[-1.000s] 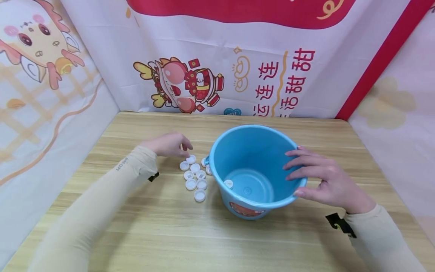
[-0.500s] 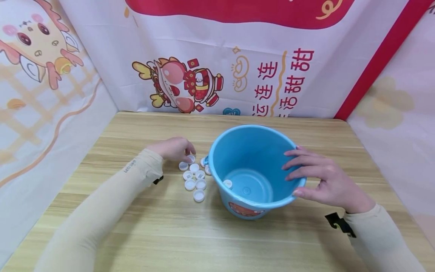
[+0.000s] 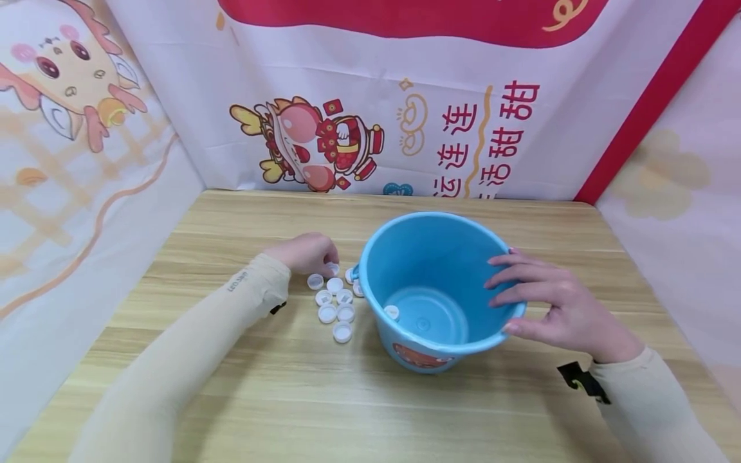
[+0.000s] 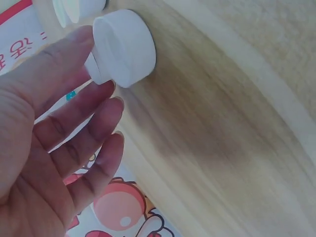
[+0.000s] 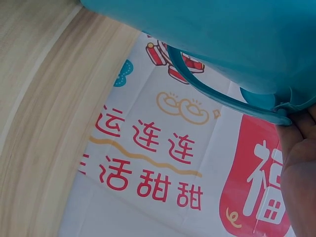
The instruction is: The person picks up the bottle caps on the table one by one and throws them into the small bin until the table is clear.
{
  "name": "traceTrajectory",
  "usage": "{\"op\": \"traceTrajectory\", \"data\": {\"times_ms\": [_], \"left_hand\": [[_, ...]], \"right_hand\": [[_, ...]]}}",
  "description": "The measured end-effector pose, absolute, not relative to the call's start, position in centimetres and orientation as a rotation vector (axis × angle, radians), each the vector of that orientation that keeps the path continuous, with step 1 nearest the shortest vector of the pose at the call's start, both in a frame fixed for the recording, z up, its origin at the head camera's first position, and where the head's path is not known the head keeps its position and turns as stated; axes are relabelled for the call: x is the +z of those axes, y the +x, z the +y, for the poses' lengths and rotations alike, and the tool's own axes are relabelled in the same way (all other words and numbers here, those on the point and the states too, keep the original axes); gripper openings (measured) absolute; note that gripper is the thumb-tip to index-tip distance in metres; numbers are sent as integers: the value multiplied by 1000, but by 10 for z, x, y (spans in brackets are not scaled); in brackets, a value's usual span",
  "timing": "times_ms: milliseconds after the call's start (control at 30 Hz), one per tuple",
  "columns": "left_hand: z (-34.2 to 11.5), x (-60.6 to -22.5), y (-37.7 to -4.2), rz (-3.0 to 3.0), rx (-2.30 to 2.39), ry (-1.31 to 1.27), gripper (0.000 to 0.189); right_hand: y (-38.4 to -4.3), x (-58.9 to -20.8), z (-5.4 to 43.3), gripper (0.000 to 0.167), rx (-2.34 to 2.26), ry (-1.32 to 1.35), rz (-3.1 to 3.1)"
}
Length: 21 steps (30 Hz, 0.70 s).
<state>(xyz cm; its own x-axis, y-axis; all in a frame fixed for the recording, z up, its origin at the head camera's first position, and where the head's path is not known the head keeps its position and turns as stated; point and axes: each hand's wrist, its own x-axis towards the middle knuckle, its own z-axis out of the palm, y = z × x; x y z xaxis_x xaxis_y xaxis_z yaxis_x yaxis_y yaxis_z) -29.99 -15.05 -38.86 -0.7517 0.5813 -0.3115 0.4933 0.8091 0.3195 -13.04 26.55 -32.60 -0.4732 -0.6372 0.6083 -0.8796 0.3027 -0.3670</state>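
White plastic, a single bottle cap (image 4: 123, 47), sits pinched at the fingertips of the left hand (image 3: 307, 253), left of centre in the head view; the other fingers hang loosely curved. We judge the pinch shallow, so the lift should be straight up before any travel. Just below it, loose caps (image 3: 336, 305) lie clustered on the wooden table (image 3: 243, 399), touching or nearly so, and a low sweep could scatter them. At centre, the blue bucket (image 3: 405, 257) stands upright with one cap (image 3: 392, 312) inside. The right hand (image 3: 556, 308) grips its rim, fingers inside and thumb outside, and should stay firm.
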Motion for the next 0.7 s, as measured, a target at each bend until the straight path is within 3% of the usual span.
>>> {"op": "traceTrajectory", "data": {"times_ms": [700], "left_hand": [[-133,-375,-288,2643,95,813,15]], "right_hand": [[-130,-328,263,34,966,1389,-2149]]}}
